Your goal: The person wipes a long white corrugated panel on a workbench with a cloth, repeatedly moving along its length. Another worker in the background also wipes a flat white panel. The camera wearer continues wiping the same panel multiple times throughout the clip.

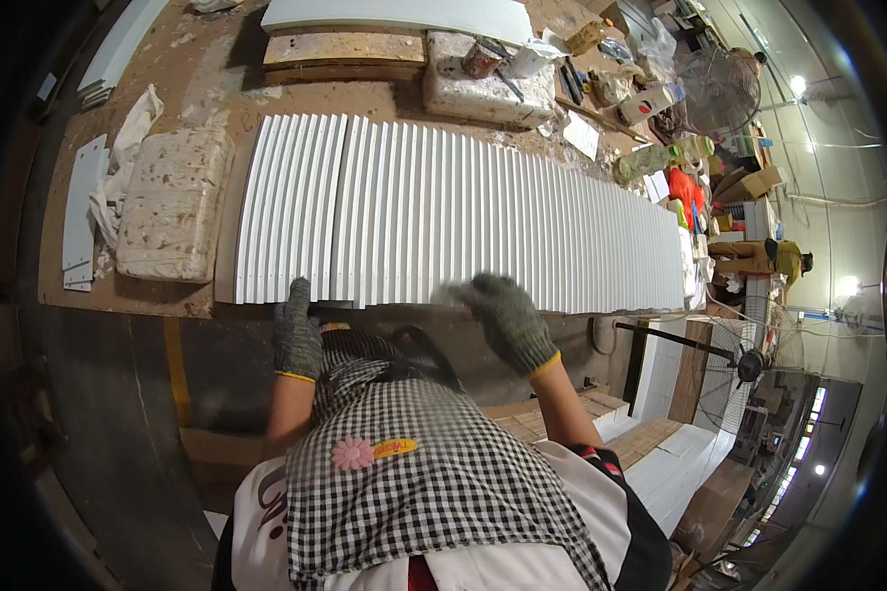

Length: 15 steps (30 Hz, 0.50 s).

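Note:
Long white slats (503,217) stand on edge in a tight row across the worktable, their ends toward me. A narrow gap splits off a smaller group of slats (291,197) at the left. My left hand (298,333), in a grey knitted glove, is closed at the near end of that group, one finger lying up over a slat and the others folded below. At the near edge of the larger group is my right hand (511,323), gloved alike. Its fingertips are smeared by motion over the slat ends, so their grip is unclear.
A paint-spotted padded block (168,202) lies left of the row, beside white boards (86,212). Beyond the row are another spotted block (483,89), a paint can (481,59) and a wooden beam (345,49). Fans (749,364) and another person (784,261) are at the right.

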Motion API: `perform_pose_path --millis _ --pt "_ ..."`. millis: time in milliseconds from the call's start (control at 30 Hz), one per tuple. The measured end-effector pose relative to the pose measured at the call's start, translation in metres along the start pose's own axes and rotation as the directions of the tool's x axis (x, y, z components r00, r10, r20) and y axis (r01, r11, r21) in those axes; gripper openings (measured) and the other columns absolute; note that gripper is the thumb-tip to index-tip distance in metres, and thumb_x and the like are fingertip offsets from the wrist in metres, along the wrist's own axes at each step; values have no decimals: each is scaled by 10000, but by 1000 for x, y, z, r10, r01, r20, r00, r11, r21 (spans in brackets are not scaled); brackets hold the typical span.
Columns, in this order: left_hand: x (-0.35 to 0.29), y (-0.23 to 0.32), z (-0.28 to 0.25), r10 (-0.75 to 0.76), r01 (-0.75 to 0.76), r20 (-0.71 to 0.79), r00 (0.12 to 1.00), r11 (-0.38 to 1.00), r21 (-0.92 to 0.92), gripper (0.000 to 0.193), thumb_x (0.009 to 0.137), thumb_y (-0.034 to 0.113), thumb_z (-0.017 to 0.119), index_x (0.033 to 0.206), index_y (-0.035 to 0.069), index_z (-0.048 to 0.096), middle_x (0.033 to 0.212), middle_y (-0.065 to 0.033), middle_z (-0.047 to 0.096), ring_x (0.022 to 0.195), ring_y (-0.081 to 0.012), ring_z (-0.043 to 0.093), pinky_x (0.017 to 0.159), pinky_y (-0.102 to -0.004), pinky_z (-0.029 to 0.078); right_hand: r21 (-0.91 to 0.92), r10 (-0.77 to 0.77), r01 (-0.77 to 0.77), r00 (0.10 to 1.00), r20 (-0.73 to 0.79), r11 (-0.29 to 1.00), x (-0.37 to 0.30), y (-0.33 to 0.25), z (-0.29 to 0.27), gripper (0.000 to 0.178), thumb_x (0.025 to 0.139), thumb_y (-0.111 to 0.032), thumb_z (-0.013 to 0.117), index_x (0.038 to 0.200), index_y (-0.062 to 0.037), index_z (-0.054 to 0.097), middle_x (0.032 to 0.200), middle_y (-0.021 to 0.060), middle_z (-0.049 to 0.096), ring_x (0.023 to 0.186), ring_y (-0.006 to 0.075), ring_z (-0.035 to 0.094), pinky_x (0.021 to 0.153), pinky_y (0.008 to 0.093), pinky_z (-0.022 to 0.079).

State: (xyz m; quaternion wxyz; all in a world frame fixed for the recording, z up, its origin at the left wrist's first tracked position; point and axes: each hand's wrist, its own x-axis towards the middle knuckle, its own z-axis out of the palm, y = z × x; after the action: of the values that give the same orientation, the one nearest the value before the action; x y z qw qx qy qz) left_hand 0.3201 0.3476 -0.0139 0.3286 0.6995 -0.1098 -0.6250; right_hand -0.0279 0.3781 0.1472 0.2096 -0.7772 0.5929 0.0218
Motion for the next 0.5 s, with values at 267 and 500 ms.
perform_pose_path --millis 267,500 --pt "9 -2 4 33 -25 24 999 957 -289 527 973 472 819 1194 37 620 920 -120 643 641 -271 575 547 -456 528 93 111 -93 970 -217 991 44 4 2 459 963 -20 643 1396 -155 714 1220 180 704 1101 372 664 974 488 564" --pt "-19 14 5 26 -23 16 1000 986 -165 609 954 561 813 1152 0 686 879 -13 439 736 -151 367 733 -348 463 -35 165 -166 985 -40 985 1 -19 4 445 971 -54 653 1390 -183 727 1167 126 726 1067 339 688 995 479 577"
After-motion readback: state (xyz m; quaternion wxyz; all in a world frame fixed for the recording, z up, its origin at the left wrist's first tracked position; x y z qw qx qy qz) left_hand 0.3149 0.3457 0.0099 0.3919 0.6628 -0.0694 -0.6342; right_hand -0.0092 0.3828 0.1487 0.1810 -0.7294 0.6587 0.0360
